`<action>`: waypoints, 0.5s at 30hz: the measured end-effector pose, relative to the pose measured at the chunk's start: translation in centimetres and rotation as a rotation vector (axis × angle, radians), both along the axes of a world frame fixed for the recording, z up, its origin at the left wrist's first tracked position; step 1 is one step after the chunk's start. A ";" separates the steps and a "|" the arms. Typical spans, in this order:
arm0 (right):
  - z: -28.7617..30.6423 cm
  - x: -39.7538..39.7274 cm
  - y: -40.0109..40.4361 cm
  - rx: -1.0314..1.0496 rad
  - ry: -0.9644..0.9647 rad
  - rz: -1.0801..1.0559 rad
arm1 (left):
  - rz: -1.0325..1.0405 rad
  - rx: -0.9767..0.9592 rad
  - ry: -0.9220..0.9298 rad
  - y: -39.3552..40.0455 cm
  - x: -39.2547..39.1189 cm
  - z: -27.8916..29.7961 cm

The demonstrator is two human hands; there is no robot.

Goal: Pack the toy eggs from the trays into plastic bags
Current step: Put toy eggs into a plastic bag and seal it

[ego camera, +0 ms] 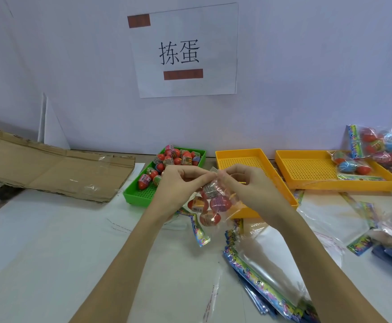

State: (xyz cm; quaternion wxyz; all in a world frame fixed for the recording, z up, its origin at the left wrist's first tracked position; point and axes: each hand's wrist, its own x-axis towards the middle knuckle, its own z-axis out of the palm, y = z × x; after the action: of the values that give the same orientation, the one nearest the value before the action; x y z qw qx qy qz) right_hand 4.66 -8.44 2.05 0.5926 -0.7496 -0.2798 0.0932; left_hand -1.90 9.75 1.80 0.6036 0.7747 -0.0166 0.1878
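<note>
Both hands on egg bag top

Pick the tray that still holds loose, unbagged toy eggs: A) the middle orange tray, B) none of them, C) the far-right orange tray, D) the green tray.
D: the green tray holds a heap of loose toy eggs, while the middle orange tray shows bare mesh and the far-right orange tray carries only eggs already in a bag.
</note>
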 end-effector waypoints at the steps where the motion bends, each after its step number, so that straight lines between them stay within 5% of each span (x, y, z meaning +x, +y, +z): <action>1: 0.0 -0.1 0.1 -0.005 0.012 0.023 | 0.006 0.014 -0.005 0.0 0.0 0.0; 10: 0.1 0.5 -0.2 0.166 -0.007 -0.150 | 0.103 -0.162 0.068 1.1 0.5 -0.1; 15: 0.0 0.2 -0.1 0.069 -0.281 -0.173 | 0.031 -0.430 0.184 1.0 0.6 0.2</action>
State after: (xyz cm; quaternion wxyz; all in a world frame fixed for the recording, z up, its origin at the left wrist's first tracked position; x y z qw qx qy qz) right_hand 4.90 -8.57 2.02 0.5789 -0.7557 -0.2973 -0.0737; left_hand -1.25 10.74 1.96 0.7507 0.6424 0.0909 0.1247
